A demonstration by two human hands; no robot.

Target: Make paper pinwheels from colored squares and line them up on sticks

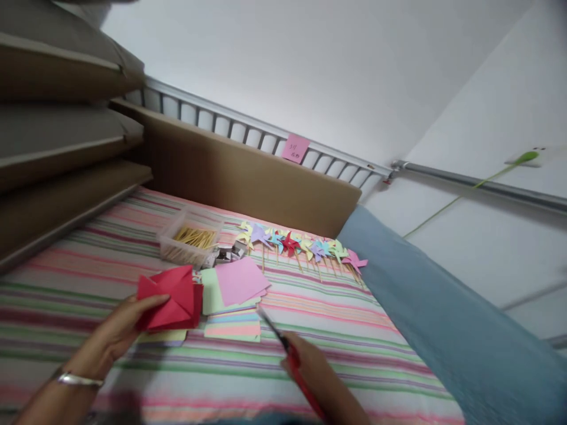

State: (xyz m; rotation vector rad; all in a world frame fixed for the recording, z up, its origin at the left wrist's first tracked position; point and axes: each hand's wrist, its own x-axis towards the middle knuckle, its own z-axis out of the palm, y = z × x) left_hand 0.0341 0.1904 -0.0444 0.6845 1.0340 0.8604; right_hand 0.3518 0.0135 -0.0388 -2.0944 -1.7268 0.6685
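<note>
My left hand (126,321) pinches a square of red paper (175,298), its thumb on top; creases or cuts run across the sheet toward its middle. My right hand (312,366) grips scissors (295,360) with red handles, their blades pointing up and left, apart from the red paper. Between the hands lie pastel paper squares: a pink sheet (241,280) on top, a pale green sheet (211,292) beside it, and a fanned stack of coloured paper (233,327) below. Yellow paper (163,337) shows partly from under the red sheet.
A clear plastic box (181,251) of thin wooden sticks stands behind the paper, near small metallic items (230,252). Several paper pinwheels (290,243) on sticks lie in a row by a cardboard panel (248,183). Stacked brown boxes (66,130) stand at left.
</note>
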